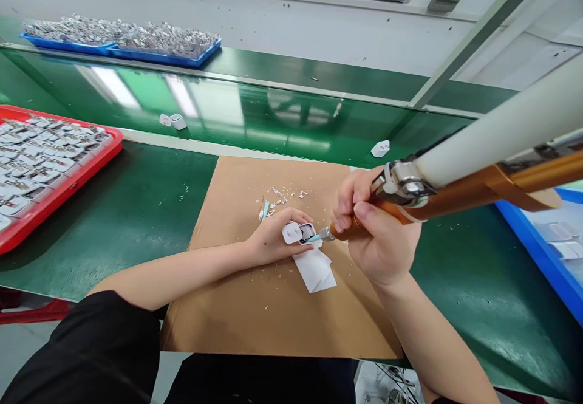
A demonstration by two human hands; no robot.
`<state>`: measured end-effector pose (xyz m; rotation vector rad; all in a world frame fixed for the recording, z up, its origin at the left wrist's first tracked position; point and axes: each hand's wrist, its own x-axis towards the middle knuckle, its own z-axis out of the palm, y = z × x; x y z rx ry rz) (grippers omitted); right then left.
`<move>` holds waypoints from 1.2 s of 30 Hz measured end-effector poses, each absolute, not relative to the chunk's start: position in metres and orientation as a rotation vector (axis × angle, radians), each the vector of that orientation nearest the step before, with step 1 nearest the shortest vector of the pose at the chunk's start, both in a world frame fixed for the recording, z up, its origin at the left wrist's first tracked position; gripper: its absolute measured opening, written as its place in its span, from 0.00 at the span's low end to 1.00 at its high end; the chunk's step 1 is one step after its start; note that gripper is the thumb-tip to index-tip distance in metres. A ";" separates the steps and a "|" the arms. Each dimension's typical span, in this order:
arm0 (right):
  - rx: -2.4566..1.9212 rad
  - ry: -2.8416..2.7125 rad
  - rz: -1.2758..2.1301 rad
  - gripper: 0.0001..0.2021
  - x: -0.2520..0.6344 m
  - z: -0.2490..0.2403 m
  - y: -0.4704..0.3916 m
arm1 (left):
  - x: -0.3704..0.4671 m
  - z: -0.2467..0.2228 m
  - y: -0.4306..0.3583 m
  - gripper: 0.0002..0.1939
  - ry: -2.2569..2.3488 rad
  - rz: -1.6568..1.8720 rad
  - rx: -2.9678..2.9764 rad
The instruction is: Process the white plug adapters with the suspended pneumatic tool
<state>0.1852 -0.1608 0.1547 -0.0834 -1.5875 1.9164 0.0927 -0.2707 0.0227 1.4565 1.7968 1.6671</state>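
Observation:
Over the cardboard sheet (237,319), my left hand (268,240) grips a small white plastic case (308,231) with a flap-like lid (292,232) at its left side. My right hand (382,234) is wrapped round an orange power tool (348,229) that has a metal collar and a thin pale blue tip (313,239). That tip reaches the case's opening; whether it touches the inside wall I cannot tell. White paper pieces (314,270) lie just below the case. Another pale blue strip (266,209) rests among white shavings (279,196) beyond my left hand.
A red tray (98,173) full of small white parts stands at left, a blue tray (537,252) at right. Blue trays (182,61) of metal pieces sit on the back ledge. Loose white parts (173,121) and one white piece (380,149) lie on the green surface. A thick white tube (501,118) crosses upper right.

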 end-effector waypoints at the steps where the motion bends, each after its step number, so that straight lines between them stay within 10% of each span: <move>1: -0.079 -1.587 1.918 0.05 0.185 0.155 -0.161 | 0.093 0.023 -0.271 0.18 1.799 1.663 1.454; 36: -0.146 -1.577 1.852 0.01 0.184 0.154 -0.157 | 0.093 0.023 -0.271 0.16 1.873 1.619 1.449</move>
